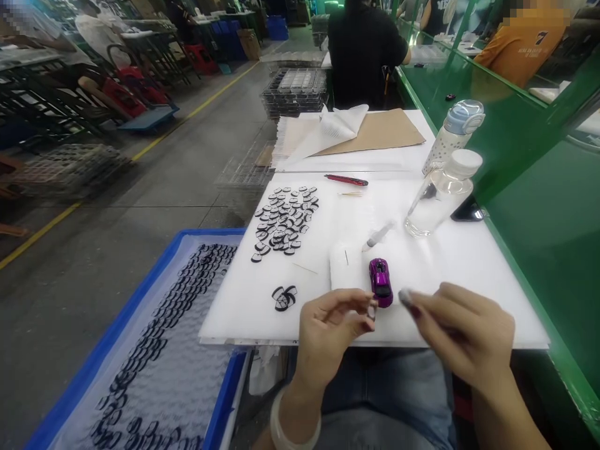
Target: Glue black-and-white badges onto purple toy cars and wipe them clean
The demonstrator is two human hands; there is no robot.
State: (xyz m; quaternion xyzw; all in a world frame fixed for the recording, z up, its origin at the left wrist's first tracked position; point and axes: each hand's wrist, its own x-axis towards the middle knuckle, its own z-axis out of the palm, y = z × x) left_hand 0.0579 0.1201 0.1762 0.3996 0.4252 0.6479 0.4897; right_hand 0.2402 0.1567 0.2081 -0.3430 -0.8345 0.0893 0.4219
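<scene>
My left hand is closed in a pinch just in front of a purple toy car. Between its fingertips is a small, pale, shiny piece whose kind I cannot make out. To the right of the car, my right hand is raised over the white work surface, thumb and fingers pressed together at a small greyish blurred thing. The car lies at the edge of a white pad. Behind it lies a clear syringe.
Several black-rimmed small parts are spread at the left, with a smaller heap nearer. A red cutter knife, a clear bottle and a dotted bottle stand or lie farther back. A blue tray is at the lower left.
</scene>
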